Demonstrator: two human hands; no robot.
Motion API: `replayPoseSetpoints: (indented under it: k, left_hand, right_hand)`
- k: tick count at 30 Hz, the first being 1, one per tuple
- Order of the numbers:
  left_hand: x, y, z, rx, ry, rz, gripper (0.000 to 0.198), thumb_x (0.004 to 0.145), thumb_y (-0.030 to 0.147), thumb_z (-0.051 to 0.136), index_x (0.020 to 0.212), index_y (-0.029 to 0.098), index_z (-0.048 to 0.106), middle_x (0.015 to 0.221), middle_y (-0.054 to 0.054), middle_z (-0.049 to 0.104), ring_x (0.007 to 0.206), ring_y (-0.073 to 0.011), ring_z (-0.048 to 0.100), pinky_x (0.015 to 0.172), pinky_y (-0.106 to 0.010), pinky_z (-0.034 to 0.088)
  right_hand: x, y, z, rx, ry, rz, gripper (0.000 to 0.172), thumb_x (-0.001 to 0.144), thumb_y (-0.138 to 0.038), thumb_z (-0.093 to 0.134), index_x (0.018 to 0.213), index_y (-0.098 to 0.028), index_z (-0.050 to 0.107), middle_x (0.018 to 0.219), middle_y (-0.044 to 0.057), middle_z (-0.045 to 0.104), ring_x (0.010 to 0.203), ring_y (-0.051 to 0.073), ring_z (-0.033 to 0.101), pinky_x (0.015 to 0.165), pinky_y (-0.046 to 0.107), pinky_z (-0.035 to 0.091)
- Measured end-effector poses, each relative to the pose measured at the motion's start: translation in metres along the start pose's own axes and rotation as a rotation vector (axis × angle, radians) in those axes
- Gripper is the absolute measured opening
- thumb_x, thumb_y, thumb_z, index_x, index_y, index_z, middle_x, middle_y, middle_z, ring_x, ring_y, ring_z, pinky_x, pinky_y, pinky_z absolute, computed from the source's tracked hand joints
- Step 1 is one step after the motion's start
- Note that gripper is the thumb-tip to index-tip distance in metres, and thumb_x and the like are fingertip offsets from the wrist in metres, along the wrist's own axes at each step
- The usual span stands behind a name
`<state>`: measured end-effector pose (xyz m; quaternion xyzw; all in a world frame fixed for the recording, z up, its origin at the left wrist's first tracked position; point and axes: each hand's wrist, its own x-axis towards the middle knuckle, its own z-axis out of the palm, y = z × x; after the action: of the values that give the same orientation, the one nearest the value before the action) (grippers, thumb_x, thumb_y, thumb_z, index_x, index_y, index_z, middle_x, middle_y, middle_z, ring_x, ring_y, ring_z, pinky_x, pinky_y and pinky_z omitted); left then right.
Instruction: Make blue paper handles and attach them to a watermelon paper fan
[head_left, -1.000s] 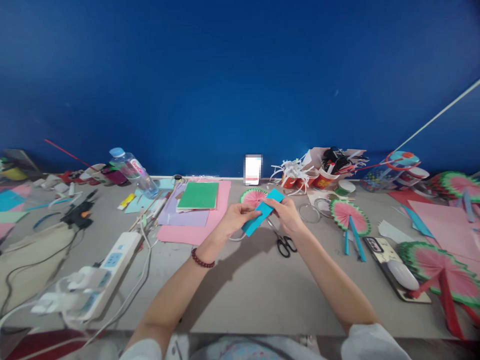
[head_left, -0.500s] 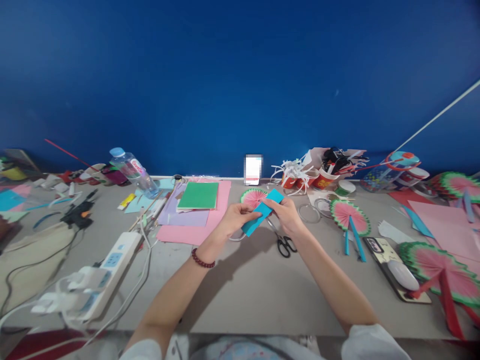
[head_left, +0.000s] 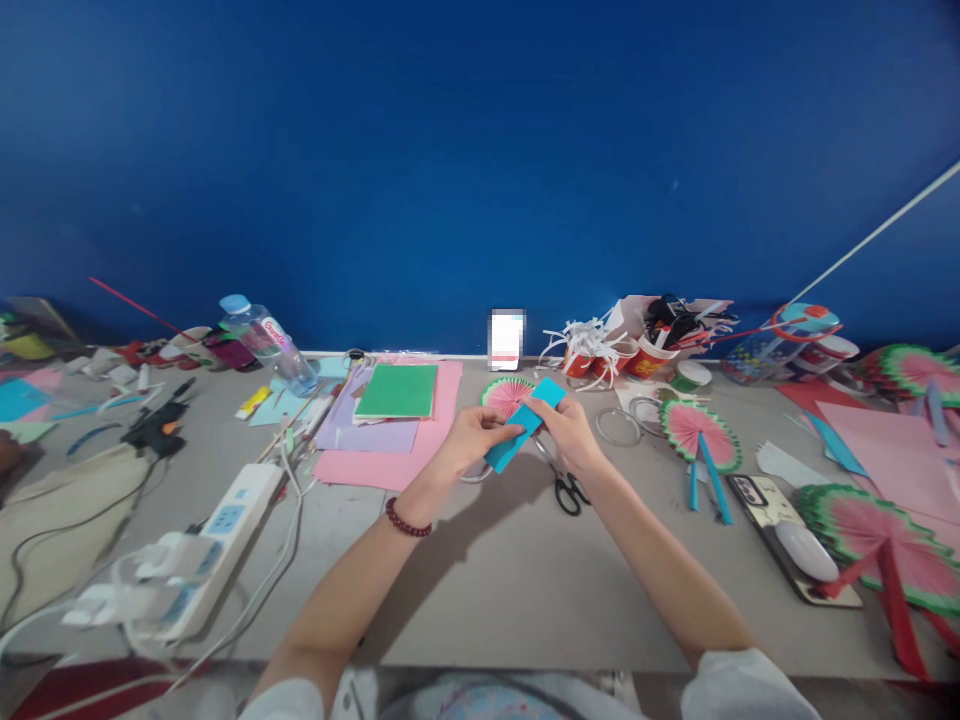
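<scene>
A strip of blue paper [head_left: 514,452] is held slantwise above the table between both hands. My left hand [head_left: 474,440] pinches its left side, thumb on top. My right hand [head_left: 568,428] grips the upper right part, with the fingers behind the paper mostly hidden. Just beyond the strip lies a round pleated paper fan [head_left: 507,394], pink with a green edge, partly covered by the paper. Scissors with black handles [head_left: 571,494] rest on the table below my right hand, their blades partly hidden.
Green paper [head_left: 397,390] tops pink and purple sheets at the left. A white power strip [head_left: 229,540] with cables lies nearer. On the right are a finished fan with blue sticks [head_left: 701,440], a phone [head_left: 757,500] under a white mouse [head_left: 806,550], and paper cups [head_left: 649,358].
Almost nothing differs. Both hands keep their hold on the blue paper, which has shifted very slightly.
</scene>
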<state>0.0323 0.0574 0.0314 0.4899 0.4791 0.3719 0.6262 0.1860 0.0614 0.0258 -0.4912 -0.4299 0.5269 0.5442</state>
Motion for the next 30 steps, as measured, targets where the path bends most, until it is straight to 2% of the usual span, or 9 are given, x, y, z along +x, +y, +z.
replayPoseSetpoints:
  k: [4, 7, 12, 18, 23, 27, 30]
  left_hand:
    - [0.0, -0.003, 0.004, -0.01, 0.01, 0.027, 0.039, 0.05, 0.044, 0.082, 0.067, 0.013, 0.067, 0.062, -0.005, 0.066, 0.055, -0.0128, 0.057, 0.053, -0.025, 0.044]
    - [0.002, -0.009, 0.008, -0.022, 0.028, 0.053, 0.039, 0.049, 0.045, 0.082, 0.064, 0.013, 0.065, 0.06, -0.004, 0.064, 0.053, -0.0119, 0.056, 0.051, -0.024, 0.042]
    - [0.008, -0.024, 0.013, -0.054, 0.034, 0.138, 0.037, 0.056, 0.046, 0.078, 0.064, 0.013, 0.062, 0.061, -0.002, 0.062, 0.053, -0.01, 0.054, 0.051, -0.022, 0.041]
    - [0.012, -0.035, 0.015, -0.083, -0.005, 0.212, 0.035, 0.063, 0.045, 0.075, 0.07, 0.013, 0.064, 0.067, -0.001, 0.062, 0.059, -0.0094, 0.053, 0.055, -0.022, 0.041]
    - [0.01, -0.034, 0.016, -0.055, 0.031, 0.214, 0.035, 0.063, 0.045, 0.075, 0.072, 0.013, 0.064, 0.069, -0.002, 0.062, 0.059, -0.0107, 0.053, 0.056, -0.023, 0.042]
    - [0.006, -0.026, 0.017, -0.046, -0.031, 0.22, 0.035, 0.062, 0.044, 0.076, 0.075, 0.013, 0.063, 0.07, -0.002, 0.061, 0.062, -0.0111, 0.054, 0.059, -0.024, 0.043]
    - [0.004, -0.021, 0.017, -0.005, -0.02, 0.274, 0.035, 0.07, 0.048, 0.068, 0.07, 0.014, 0.06, 0.064, 0.001, 0.056, 0.058, -0.0094, 0.049, 0.055, -0.022, 0.038]
  right_hand:
    - [-0.001, 0.004, 0.003, -0.035, 0.017, -0.025, 0.037, 0.067, -0.049, 0.067, 0.056, -0.018, 0.052, 0.049, -0.003, 0.052, 0.045, 0.01, 0.046, 0.045, 0.023, 0.038]
    - [-0.001, 0.009, 0.004, -0.135, 0.051, -0.106, 0.039, 0.072, -0.053, 0.061, 0.056, -0.019, 0.048, 0.048, -0.004, 0.047, 0.044, 0.01, 0.042, 0.044, 0.023, 0.035]
    - [0.001, 0.015, 0.003, -0.319, 0.131, -0.284, 0.038, 0.077, -0.047, 0.056, 0.055, -0.021, 0.04, 0.049, -0.006, 0.039, 0.047, 0.01, 0.036, 0.048, 0.023, 0.031]
    - [0.002, 0.017, 0.002, -0.447, 0.174, -0.329, 0.039, 0.081, -0.044, 0.053, 0.054, -0.021, 0.036, 0.049, -0.006, 0.034, 0.048, 0.009, 0.032, 0.047, 0.023, 0.028]
    - [0.002, 0.019, 0.003, -0.515, 0.211, -0.392, 0.037, 0.082, -0.044, 0.051, 0.057, -0.021, 0.039, 0.049, -0.006, 0.034, 0.048, 0.009, 0.03, 0.047, 0.023, 0.029]
    - [0.005, 0.022, 0.002, -0.523, 0.2, -0.424, 0.041, 0.082, -0.045, 0.051, 0.053, -0.021, 0.035, 0.049, -0.006, 0.034, 0.047, 0.009, 0.029, 0.048, 0.023, 0.03]
    - [0.007, 0.022, 0.002, -0.535, 0.186, -0.456, 0.044, 0.082, -0.045, 0.05, 0.05, -0.021, 0.031, 0.049, -0.005, 0.035, 0.048, 0.009, 0.03, 0.047, 0.024, 0.029]
